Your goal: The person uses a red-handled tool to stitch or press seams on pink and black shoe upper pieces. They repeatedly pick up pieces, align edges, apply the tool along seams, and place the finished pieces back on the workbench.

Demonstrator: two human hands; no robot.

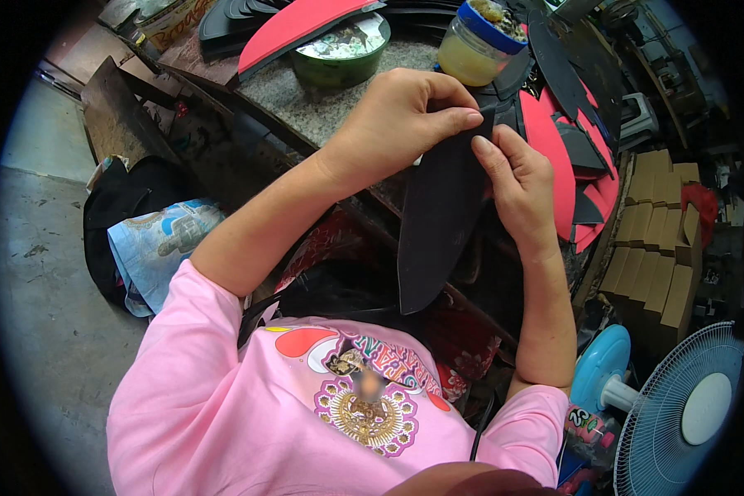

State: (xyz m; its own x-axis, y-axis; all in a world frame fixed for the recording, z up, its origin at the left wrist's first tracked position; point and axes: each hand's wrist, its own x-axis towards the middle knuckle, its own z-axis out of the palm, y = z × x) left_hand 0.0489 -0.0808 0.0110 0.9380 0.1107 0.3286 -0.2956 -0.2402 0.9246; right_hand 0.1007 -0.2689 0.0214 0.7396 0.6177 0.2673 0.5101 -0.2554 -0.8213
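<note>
One flat black piece (436,219) in work, apparently unfinished: left hand (413,112) pinched upper end, right hand (522,182) gripped edge; red-pink pieces (547,161) just past right hand lay untouched.

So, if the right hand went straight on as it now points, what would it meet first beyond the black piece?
Probably the blue-rimmed jar, though depth is unclear and the right hand might pass above.

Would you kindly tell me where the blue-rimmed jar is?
The jar is at the head view's top, right of centre, just beyond the left hand and right of the green tub.
</note>
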